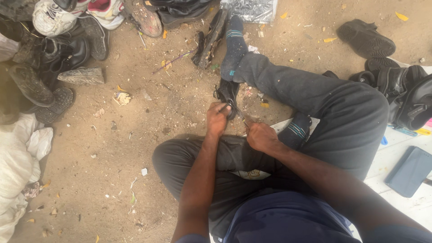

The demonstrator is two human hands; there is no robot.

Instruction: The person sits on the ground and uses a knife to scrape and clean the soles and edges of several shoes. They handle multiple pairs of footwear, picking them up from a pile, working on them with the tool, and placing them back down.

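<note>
A small black shoe (226,92) rests on the sandy ground between my legs, just below my sock-clad foot (235,45). My left hand (217,119) is closed around its near end, together with a thin dark tool or strap. My right hand (261,136) sits just to the right, fingers pinched on a thin metal tool (240,115) that points at the shoe. The spot where tool meets shoe is hidden by my fingers.
Several worn shoes and boots (58,49) are piled at the upper left, more black shoes (366,38) at the upper right. White sacks (20,157) lie at the left edge. A dark flat case (409,171) lies on a white board at right.
</note>
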